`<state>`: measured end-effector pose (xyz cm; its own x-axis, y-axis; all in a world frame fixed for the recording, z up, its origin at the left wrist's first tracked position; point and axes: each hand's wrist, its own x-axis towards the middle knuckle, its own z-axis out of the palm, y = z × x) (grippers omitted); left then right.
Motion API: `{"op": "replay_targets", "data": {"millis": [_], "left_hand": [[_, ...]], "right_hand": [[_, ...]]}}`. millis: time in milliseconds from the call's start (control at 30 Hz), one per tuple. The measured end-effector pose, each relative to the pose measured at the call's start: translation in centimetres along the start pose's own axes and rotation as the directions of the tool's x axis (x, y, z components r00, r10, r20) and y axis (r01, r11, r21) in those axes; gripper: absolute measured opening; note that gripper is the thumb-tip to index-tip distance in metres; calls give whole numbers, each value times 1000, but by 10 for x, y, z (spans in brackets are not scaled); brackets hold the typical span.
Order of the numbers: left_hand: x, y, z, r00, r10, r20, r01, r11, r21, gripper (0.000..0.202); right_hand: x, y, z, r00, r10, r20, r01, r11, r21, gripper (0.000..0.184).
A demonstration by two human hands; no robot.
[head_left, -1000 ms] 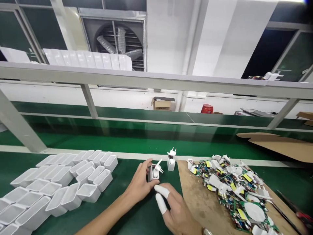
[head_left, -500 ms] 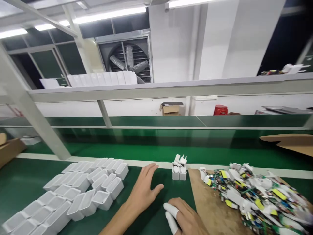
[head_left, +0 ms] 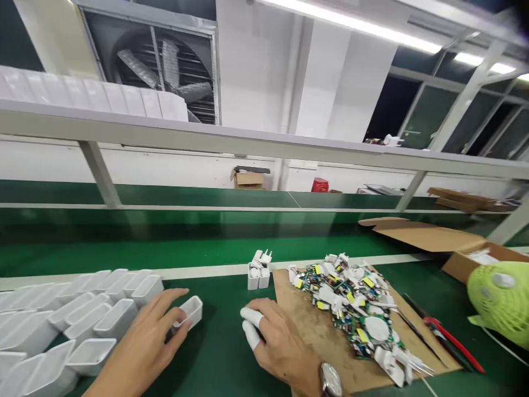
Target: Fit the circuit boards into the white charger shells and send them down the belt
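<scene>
My left hand (head_left: 144, 342) reaches over the green table, and its fingertips close round an empty white plastic shell (head_left: 189, 313) at the right edge of a group of several such shells (head_left: 74, 320). My right hand (head_left: 276, 342), with white finger cots on two fingers and a wristwatch on the wrist, rests loosely curled on the table beside a brown board (head_left: 326, 336) and holds nothing I can see. Two assembled white plug adapters (head_left: 258, 271) stand side by side just beyond it.
A heap of green circuit boards with white parts (head_left: 351, 300) lies on the brown board. Red-handled pliers (head_left: 446, 336) lie to its right. A green fan (head_left: 502, 300), an open cardboard box (head_left: 479, 259) and flat cardboard (head_left: 413, 231) are at right. A conveyor belt (head_left: 165, 242) runs behind.
My left hand set the adapter next to the other one, then swung left to the white shells and took hold of one. The view turned right, showing the fan and box.
</scene>
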<state>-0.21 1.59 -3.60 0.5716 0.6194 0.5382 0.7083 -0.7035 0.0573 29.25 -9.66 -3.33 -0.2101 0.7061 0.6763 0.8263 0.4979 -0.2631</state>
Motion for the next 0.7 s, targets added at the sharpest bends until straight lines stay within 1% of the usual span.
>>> {"op": "replay_targets", "data": {"millis": [67, 133, 200, 300, 400, 467, 533, 633, 700], "left_hand": [[12, 21, 8, 994, 74, 77, -63, 989, -134, 32], [17, 31, 18, 986, 117, 119, -92, 975, -201, 31], [15, 33, 28, 985, 121, 125, -90, 968, -234, 30], [7, 26, 42, 989, 92, 117, -57, 960, -274, 25], [2, 21, 47, 985, 94, 142, -41, 940, -338, 20], [1, 19, 46, 985, 82, 150, -21, 929, -370, 20], [1, 19, 43, 987, 61, 149, 3, 919, -393, 20], [0, 20, 39, 986, 52, 160, 22, 902, -430, 20], [-1, 23, 38, 987, 28, 156, 47, 888, -457, 20]], "right_hand": [[1, 16, -20, 1000, 15, 11, -14, 996, -91, 35], [-5, 36, -47, 999, 52, 7, -50, 981, -187, 39], [-18, 58, -77, 994, 110, -15, -110, 955, -274, 43], [-43, 89, -119, 977, 206, -54, -212, 909, -360, 47], [-61, 111, -145, 956, 287, -55, -285, 877, -387, 48], [-64, 118, -155, 944, 329, -20, -312, 874, -372, 52], [-59, 118, -162, 934, 358, 16, -332, 880, -340, 55], [-40, 109, -172, 921, 387, 39, -362, 889, -280, 50], [-24, 98, -174, 910, 413, 40, -396, 893, -213, 44]]}}
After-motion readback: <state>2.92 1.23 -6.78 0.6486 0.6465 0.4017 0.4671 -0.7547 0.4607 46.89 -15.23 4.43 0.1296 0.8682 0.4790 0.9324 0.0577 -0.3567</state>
